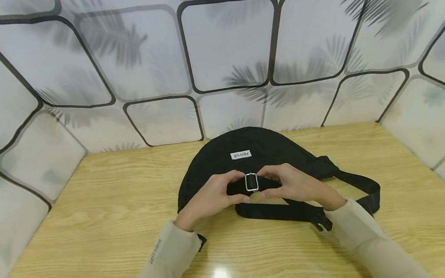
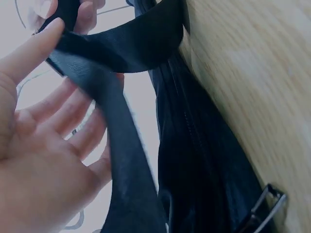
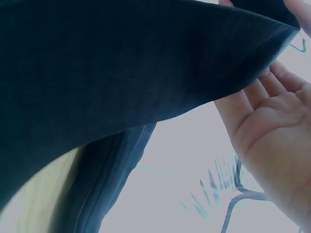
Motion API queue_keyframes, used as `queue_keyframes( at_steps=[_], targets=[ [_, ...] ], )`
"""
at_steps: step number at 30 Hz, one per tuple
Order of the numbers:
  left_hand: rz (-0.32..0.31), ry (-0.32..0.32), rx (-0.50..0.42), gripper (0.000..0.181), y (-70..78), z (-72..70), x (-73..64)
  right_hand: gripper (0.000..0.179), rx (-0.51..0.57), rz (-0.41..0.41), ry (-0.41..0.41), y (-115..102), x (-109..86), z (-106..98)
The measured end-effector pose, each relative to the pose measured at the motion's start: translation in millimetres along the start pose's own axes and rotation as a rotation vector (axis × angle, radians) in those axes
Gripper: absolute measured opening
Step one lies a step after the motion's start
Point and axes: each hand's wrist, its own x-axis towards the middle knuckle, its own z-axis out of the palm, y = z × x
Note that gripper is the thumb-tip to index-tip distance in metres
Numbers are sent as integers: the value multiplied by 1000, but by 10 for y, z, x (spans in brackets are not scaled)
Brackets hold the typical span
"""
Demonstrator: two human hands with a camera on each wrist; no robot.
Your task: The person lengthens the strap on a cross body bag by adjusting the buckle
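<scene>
A black half-moon sling bag (image 1: 262,142) with a white label (image 1: 241,155) lies on the table. Between my two hands is a silver strap slider (image 1: 251,182) with black webbing running through it. My left hand (image 1: 213,196) pinches the bag's strap just left of the slider, thumb toward me. From the other side my right hand (image 1: 294,183) pinches the strap. In the left wrist view the strap (image 2: 129,170) hangs from the left thumb and fingers. The right wrist view shows a broad stretch of strap (image 3: 146,63) reaching up to the right fingertips.
Past my right forearm the rest of the strap loops over the wooden table (image 1: 96,236). A black buckle end (image 1: 321,223) lies beside my right sleeve. Behind and at both sides stand patterned panels (image 1: 231,46). A metal ring (image 2: 265,206) shows low in the left wrist view.
</scene>
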Motion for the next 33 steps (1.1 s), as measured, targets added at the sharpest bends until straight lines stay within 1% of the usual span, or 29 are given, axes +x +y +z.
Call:
queue_keyframes(
  at_steps=[5, 9, 12, 17, 20, 23, 25, 28, 33],
  targets=[
    [6, 12, -72, 54, 25, 28, 6, 28, -7, -27, 13, -11, 7, 14],
    [35, 11, -108, 52, 26, 43, 1, 29, -22, -12, 17, -24, 2, 12],
    [51, 10, -104, 47, 24, 34, -5, 30, 45, -4, -26, -26, -8, -9],
    [41, 17, -94, 47, 26, 8, -24, 25, 195, 22, -102, 17, -17, -75],
    [48, 43, -107, 47, 2, 10, -34, 22, 274, 55, -145, 66, -24, -96],
    [48, 78, -144, 47, -27, 11, -31, 21, 344, 57, -186, 120, -34, -108],
    [40, 101, -179, 46, -35, 8, -26, 21, 369, 46, -192, 137, -35, -111],
    [38, 121, -218, 45, -40, 6, -17, 21, 377, 24, -172, 142, -32, -113],
    [66, 126, -224, 45, -31, 9, -14, 20, 392, 42, -132, 120, -30, -105]
  ],
)
